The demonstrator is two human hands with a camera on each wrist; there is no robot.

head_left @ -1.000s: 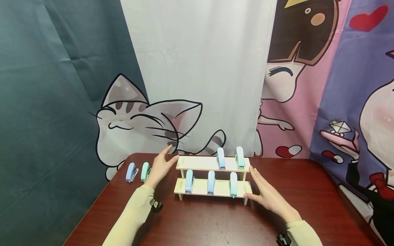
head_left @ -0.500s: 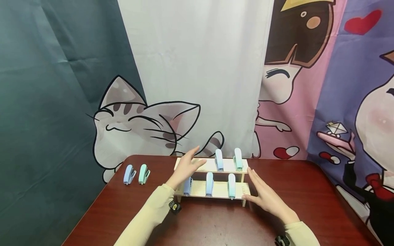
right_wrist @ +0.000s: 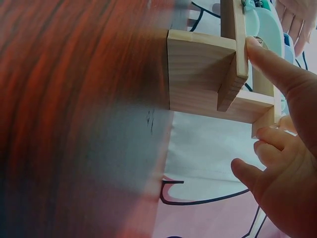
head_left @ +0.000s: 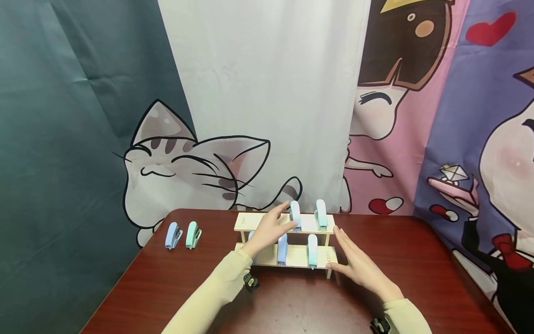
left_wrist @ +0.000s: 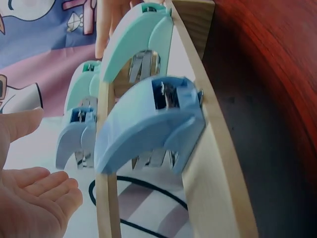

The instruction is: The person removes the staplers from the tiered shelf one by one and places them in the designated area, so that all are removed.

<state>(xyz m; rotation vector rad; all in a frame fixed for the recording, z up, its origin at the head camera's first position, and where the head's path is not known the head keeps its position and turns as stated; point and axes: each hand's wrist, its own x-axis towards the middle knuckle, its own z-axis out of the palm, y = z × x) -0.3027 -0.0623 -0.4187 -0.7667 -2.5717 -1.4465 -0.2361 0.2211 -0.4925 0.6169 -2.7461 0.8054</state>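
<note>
1. Left hand [head_left: 269,231]: fingers extended, spread, beside blue plastic stapler [head_left: 295,211] on two-tier pale-wood rack [head_left: 249,222], upper tier.
2. Right hand [head_left: 361,266]: fingers straight, thumb touching rack's lower right corner.
3. Mint-green stapler [head_left: 191,235]: table [head_left: 146,287], near back left corner.

Blue and mint staplers [head_left: 282,249] sit spaced along a pale wooden two-tier rack [head_left: 249,221].

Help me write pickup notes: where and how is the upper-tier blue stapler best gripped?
Probably pinch the blue stapler across its narrow upper body, coming from above and the left: it stands tall on the upper tier, and a mint stapler stands to its right.
</note>
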